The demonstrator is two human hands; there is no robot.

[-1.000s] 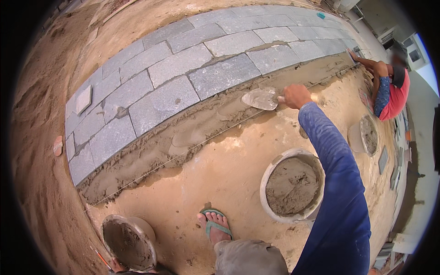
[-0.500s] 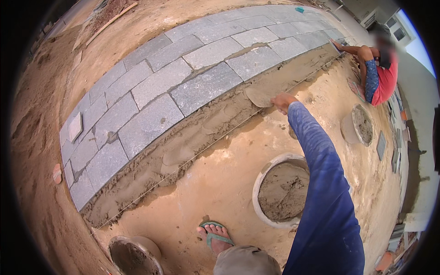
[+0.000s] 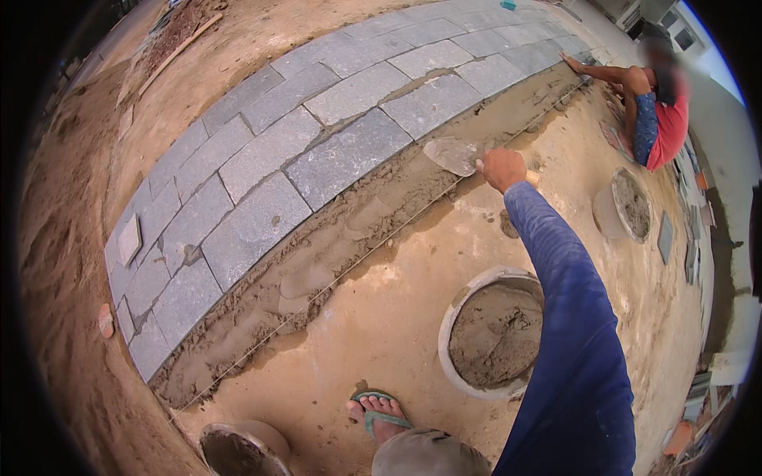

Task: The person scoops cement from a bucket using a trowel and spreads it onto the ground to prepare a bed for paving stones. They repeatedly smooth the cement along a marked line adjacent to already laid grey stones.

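My right hand (image 3: 505,169) is closed round the handle of a trowel (image 3: 452,155). Its greyish blade is tilted, low over a strip of wet mortar (image 3: 305,274) beside the laid stone pavers; I cannot tell whether it touches. Behind my fist the pale handle end sticks out. A taut string line (image 3: 381,236) runs along the mortar's near edge and passes by the blade. Grey rectangular pavers (image 3: 349,155) lie in staggered rows on the far side of the mortar. My left hand is out of the picture.
A round tub of mortar (image 3: 494,337) stands by my forearm. Another bucket (image 3: 266,440) is near my sandalled foot (image 3: 379,412), a third (image 3: 609,210) farther right. At the strip's far end a co-worker (image 3: 663,119) sits, one hand by the pavers. A loose tile (image 3: 129,240) lies on the paving.
My right hand has moved slightly right and up, and the trowel blade has turned to show a lighter face. The co-worker's hand has shifted a little; the view has tilted slightly.
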